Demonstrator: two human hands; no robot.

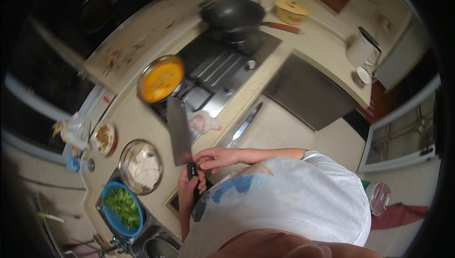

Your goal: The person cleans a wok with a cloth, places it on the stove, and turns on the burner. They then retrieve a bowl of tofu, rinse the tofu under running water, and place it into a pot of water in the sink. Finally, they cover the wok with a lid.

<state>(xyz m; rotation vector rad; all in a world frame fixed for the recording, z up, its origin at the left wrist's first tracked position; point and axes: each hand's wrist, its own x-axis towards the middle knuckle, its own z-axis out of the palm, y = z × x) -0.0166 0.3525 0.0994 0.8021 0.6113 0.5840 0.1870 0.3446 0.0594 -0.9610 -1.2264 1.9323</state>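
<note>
My left hand (pixel 195 186) is closed round the black handle of a cleaver (pixel 179 130). Its wide grey blade points away over the counter. Close to the heel of the blade is my right hand (pixel 215 159), fingers loosely bent and thumb apart; whether the fingertips touch the cleaver is unclear. Beyond the blade, a crumpled white and pink thing (pixel 204 122) lies by the stove edge; its kind is not clear. Left of the blade, a round metal dish (pixel 141 167) holds something pale. Farther off, a metal bowl of orange-yellow liquid (pixel 162 81) rests on the stove's left end.
A black wok (pixel 232 14) stands on the far burner, with a yellow lidded pot (pixel 292 11) behind its handle. At lower left, a blue basin of green leaves (pixel 122 209) sits by the sink (pixel 161 246). A small bowl (pixel 104 139) stands left. At right is a kettle (pixel 363 48).
</note>
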